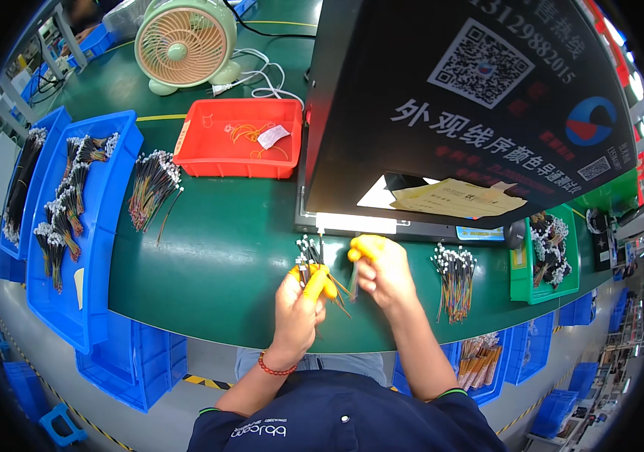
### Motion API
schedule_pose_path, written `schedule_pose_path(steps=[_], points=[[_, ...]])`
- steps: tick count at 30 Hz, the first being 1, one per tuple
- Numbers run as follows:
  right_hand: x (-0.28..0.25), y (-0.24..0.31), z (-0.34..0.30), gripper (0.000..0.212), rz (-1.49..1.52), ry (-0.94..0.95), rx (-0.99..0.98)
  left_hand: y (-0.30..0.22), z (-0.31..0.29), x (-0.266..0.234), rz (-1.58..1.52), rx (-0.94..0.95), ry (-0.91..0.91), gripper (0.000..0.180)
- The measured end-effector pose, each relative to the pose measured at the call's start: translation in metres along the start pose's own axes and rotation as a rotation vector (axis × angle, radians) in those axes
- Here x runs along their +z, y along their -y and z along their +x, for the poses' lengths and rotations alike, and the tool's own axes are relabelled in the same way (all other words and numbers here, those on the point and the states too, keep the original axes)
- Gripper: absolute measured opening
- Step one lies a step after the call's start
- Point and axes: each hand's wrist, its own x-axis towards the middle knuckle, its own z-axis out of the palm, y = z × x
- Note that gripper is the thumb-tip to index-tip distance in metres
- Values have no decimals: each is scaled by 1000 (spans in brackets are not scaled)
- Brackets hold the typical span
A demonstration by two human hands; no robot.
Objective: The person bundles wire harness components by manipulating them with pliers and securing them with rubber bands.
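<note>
My left hand [301, 301], with yellow covers on its fingertips, is closed around a small bunch of wire harnesses [307, 248]. Their white connectors point up toward the black machine, and thin dark and orange wire ends stick out below the fingers. Just to the right, my right hand [383, 273] is pinched, also with yellow fingertip covers. A faint thin streak hangs below its fingers, too blurred to name. Both hands are over the green table, in front of the lit slot [359, 223] at the base of the black machine [382, 113].
Wire harness piles lie left [154, 188] and right [454, 279] of my hands. Blue trays [122, 143] with harness bundles stand at the left. A red bin [239, 167] holds orange wires; a fan [186, 45] stands behind it. At the right is a green bin [521, 282].
</note>
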Motion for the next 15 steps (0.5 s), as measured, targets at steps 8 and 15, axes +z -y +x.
schedule_pose_path(steps=[8, 15], points=[[21, -1, -12, 13, -500, -24, -140, 1, -1, 4, 50, -63, 64, 15], [2, 6, 0, 16, 0, -37, 82, -2, -1, -1, 11, 1, 34, 16]])
